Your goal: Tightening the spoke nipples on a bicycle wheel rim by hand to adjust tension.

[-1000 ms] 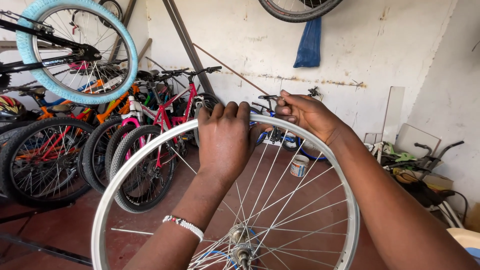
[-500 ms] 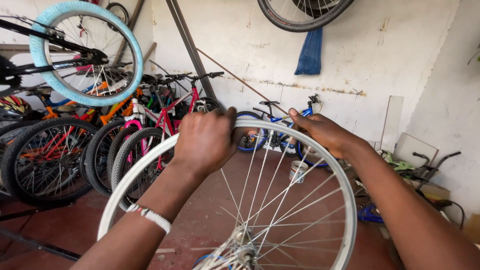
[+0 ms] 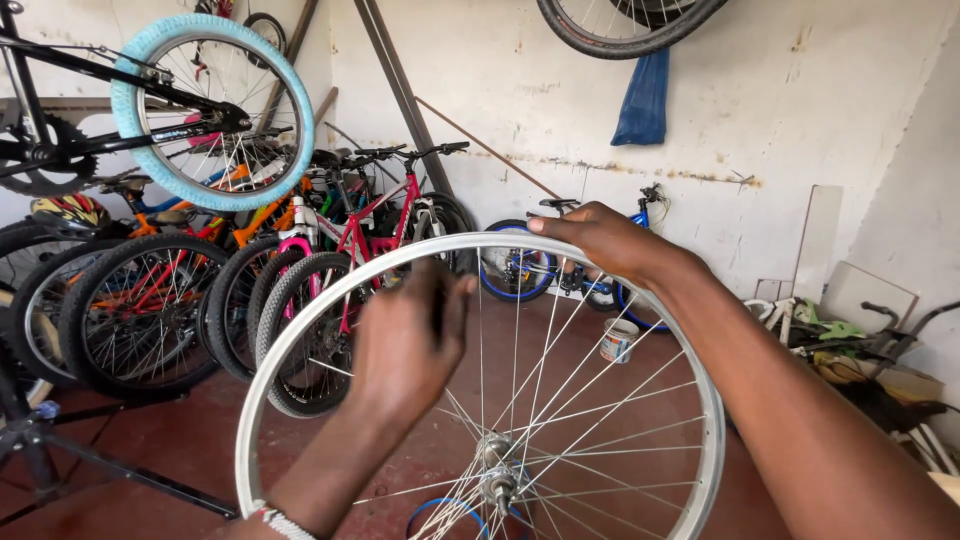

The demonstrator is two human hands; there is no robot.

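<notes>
A bare silver bicycle wheel rim (image 3: 262, 395) with thin spokes and a metal hub (image 3: 497, 478) stands upright in front of me. My right hand (image 3: 607, 240) grips the top of the rim, fingers curled over it. My left hand (image 3: 410, 340) is blurred, in front of the spokes just below the upper left of the rim, fingers apart, holding nothing that I can see. A beaded band sits on my left wrist.
A row of bicycles (image 3: 180, 300) lines the left wall, with a light-blue-tyred wheel (image 3: 210, 110) on a raised black frame above. A blue bag (image 3: 640, 100) hangs on the back wall. A small paint tin (image 3: 619, 340) stands on the red floor. Clutter sits at right.
My left hand has come off the top of the rim and dropped to the spokes. My right hand stays on the rim's top. The wheel sits slightly lower and further right in view.
</notes>
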